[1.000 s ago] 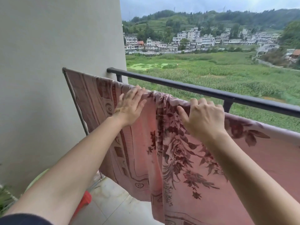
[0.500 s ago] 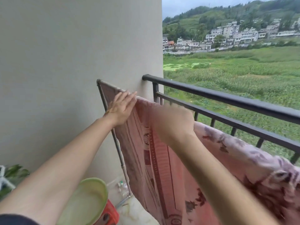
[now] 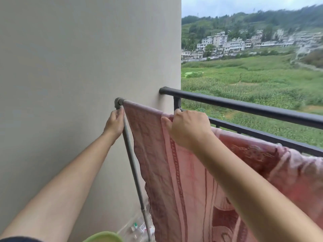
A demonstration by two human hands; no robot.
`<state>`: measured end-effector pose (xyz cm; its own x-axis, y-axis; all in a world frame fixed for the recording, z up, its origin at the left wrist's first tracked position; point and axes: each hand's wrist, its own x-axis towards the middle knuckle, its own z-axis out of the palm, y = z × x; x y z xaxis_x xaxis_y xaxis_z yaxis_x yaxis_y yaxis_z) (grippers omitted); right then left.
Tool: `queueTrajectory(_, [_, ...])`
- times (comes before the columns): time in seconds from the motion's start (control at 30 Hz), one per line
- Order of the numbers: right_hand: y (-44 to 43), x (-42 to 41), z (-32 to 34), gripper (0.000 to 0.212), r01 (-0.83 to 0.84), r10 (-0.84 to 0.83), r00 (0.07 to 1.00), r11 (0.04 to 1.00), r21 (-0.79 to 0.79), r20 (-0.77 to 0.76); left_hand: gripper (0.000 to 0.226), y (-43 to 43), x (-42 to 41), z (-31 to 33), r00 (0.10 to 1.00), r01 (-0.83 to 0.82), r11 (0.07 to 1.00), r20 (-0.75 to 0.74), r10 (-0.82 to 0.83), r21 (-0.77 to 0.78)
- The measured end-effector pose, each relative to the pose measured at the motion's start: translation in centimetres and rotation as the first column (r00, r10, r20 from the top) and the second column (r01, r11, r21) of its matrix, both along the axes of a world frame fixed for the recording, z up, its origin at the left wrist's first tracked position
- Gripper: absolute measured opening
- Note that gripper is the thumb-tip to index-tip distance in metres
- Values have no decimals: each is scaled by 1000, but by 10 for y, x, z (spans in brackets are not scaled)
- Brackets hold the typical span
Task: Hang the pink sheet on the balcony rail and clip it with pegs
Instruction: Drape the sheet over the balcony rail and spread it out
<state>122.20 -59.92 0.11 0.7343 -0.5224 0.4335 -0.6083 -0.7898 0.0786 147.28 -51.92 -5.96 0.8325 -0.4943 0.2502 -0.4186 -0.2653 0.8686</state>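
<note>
"Spreading the pink sheet [image 3: 174,172] looked like the step in hand. Where did it lie?"

"It was draped over the top bar of the grey rack [image 3: 119,102], on the near side of the black balcony rail [image 3: 244,105] and not on the rail itself. Its left edge hung just beside the upright pole [image 3: 132,163]. Toward the right it was bunched."

"And the hands?"

"The left hand [image 3: 114,122] was curled about the top of the upright pole, just under the corner elbow and touching the sheet's left edge. I couldn't tell whether any cloth was caught under its fingers. The right hand [image 3: 188,127] was closed on the sheet's top fold, pinching it at the bar."

"How would you have done it well?"

"I'd have used the left corner as the anchor and drawn the pinched fold rightward along the bar, so the bunched part flattened out. A light grip would do, since thin cloth slides easily. The hem needed watching near the green basin [image 3: 104,237] and the plastic packets [image 3: 139,229] on the floor. No pegs showed, so I'd have pegged the left corner first, once one was in hand."
</note>
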Motion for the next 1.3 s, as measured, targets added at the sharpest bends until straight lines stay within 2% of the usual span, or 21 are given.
queueTrajectory(0.2, [5, 115, 15, 62, 26, -23, 999, 990, 142, -26, 41, -5, 56, -1, 960, 255, 964, 134, -245, -68])
queueTrajectory(0.33, [-4, 174, 31, 45, -17, 24, 1000, 933, 360, -15, 37, -3, 98, 8, 968, 227, 942, 160, -192, -247])
queueTrajectory(0.43, [-16, 212, 42, 42, -83, 60, 996, 867, 491, 63, 37, -4, 127, 22, 966, 214, 926, 208, -153, -312])
queueTrajectory(0.5, [-21, 231, 46, 44, -78, 87, 996, 851, 519, 8, 36, -6, 148, 23, 973, 173, 934, 200, -113, -312])
queueTrajectory(0.57, [-23, 242, 45, 49, -61, 125, 989, 837, 544, -81, 34, -9, 168, 15, 988, 104, 945, 145, -61, -309])
queueTrajectory(0.63, [-22, 248, 41, 52, -66, 132, 988, 833, 550, -82, 35, -13, 178, 7, 996, 75, 947, 65, -57, -314])
queueTrajectory(0.7, [-22, 249, 37, 50, -77, 122, 991, 870, 486, -61, 37, -18, 179, 10, 985, 110, 934, -85, -148, -340])
queueTrajectory(0.77, [-24, 241, 34, 51, -61, 108, 990, 912, 407, -94, 55, -24, 179, 20, 910, 221, 925, -278, -309, -308])
queueTrajectory(0.8, [-27, 234, 34, 55, -41, 95, 988, 922, 386, -122, 61, -27, 178, 24, 872, 281, 923, -330, -361, -264])
queueTrajectory(0.83, [-28, 225, 34, 62, -18, 81, 985, 926, 377, -152, 55, -33, 178, 25, 869, 308, 923, -325, -372, -230])
queueTrajectory(0.87, [-30, 215, 36, 68, 1, 70, 982, 927, 375, -175, 41, -40, 179, 25, 900, 284, 938, -281, -333, -199])
queueTrajectory(0.93, [-32, 192, 39, 74, 18, 58, 980, 929, 369, -192, 21, -52, 174, 24, 979, 122, 984, -148, -141, -130])
queueTrajectory(1.0, [-29, 166, 42, 69, 45, 24, 984, 926, 375, -177, 26, -56, 155, 29, 999, -51, 997, 10, 51, -60])
queueTrajectory(1.07, [-29, 136, 44, 61, 96, -47, 989, 928, 361, -141, 33, -60, 125, 38, 961, -37, 997, 271, 54, -66])
queueTrajectory(1.1, [-29, 119, 44, 60, 126, -88, 988, 933, 338, -125, 34, -62, 106, 43, 903, 49, 994, 429, -5, -93])
queueTrajectory(1.17, [-31, 80, 45, 61, 191, -173, 981, 940, 282, -89, 42, -68, 63, 52, 712, 251, 964, 691, -121, -90])
queueTrajectory(1.23, [-31, 38, 44, 63, 262, -256, 965, 936, 235, -56, 54, -73, 21, 57, 541, 370, 929, 814, -212, -4])
queueTrajectory(1.3, [-32, -8, 41, 66, 348, -352, 936, 916, 199, -16, 59, -80, -21, 57, 418, 396, 914, 867, -271, 95])
